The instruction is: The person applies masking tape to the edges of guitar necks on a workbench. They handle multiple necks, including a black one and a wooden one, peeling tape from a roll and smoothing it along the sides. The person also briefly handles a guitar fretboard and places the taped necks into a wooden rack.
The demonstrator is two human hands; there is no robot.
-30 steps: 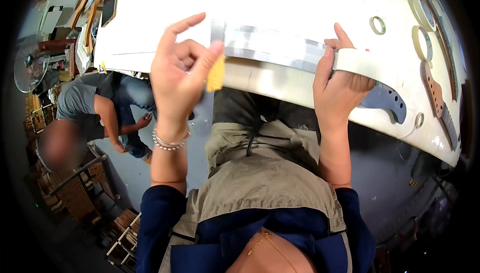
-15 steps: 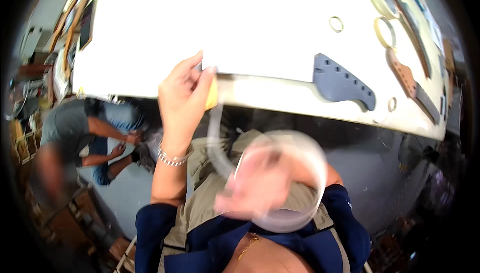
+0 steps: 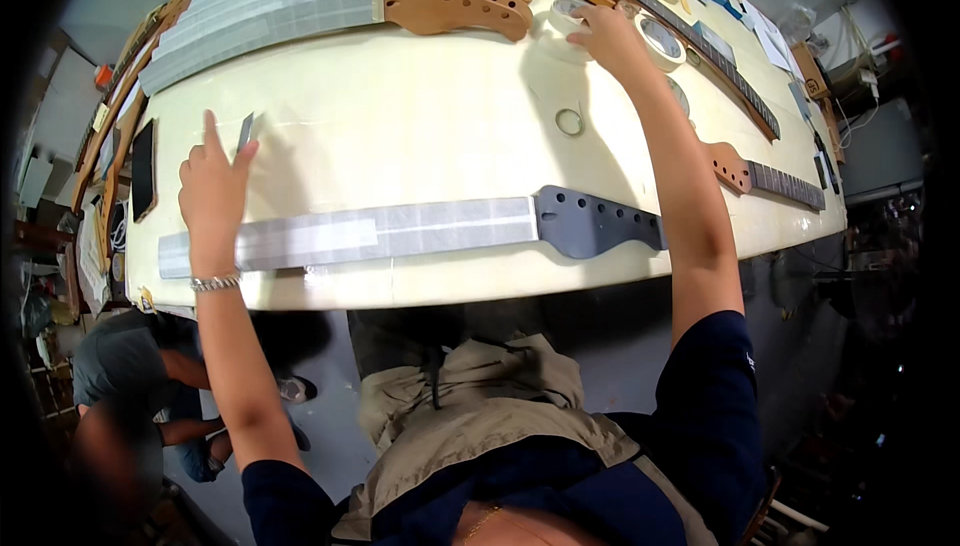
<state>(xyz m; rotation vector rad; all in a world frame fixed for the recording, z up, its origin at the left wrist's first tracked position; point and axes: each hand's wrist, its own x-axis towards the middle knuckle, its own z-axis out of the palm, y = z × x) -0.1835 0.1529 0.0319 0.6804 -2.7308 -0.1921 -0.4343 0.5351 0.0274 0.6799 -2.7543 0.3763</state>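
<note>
A guitar neck with a dark blue-grey headstock (image 3: pixel 598 223) lies along the table's near edge, its long face covered in pale masking tape (image 3: pixel 420 230). Over its left end reaches my left hand (image 3: pixel 212 191), index finger stretched forward. A small flat metal blade (image 3: pixel 246 133) sticks up by the thumb and seems held there; the other fingers are partly hidden. Far across the table, my right hand (image 3: pixel 610 38) has its fingers at the edge of a white roll of tape (image 3: pixel 562 18). My right forearm covers the tip of the headstock.
Several taped necks with brown headstocks (image 3: pixel 450 8) lie side by side at the back. More tape rolls (image 3: pixel 660 42), a thin ring (image 3: pixel 569 123) and another neck (image 3: pixel 785 186) are to the right. A phone (image 3: pixel 145 171) rests far left. Another person (image 3: pixel 125 361) crouches at lower left.
My right hand has gone from near my body, with a tape roll, to the table's far side. My left hand has moved left and forward. The view has shifted, showing more of the table.
</note>
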